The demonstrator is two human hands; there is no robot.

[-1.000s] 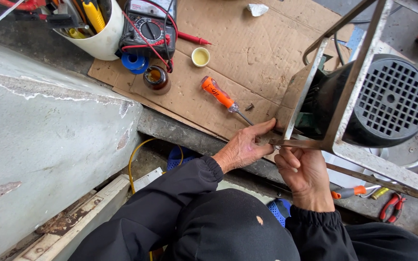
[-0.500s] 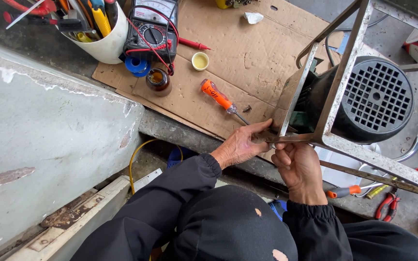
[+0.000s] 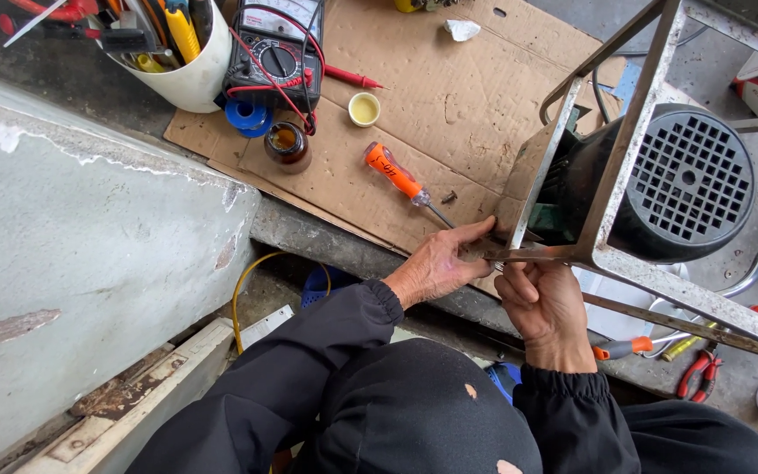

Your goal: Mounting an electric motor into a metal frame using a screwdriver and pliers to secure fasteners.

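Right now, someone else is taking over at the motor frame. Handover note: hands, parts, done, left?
Left hand: fingertips pressed on the lower corner of the metal frame; whether it grips anything is hidden.
Right hand: curled under that same corner, from below; contents hidden.
Black motor sits inside the frame.
Orange screwdriver lies untouched on the cardboard; a small screw lies loose beside its tip.
Multimeter, brown jar and white tool tub are at the far left.
Done: cannot tell. Left: work at the corner is in hand.
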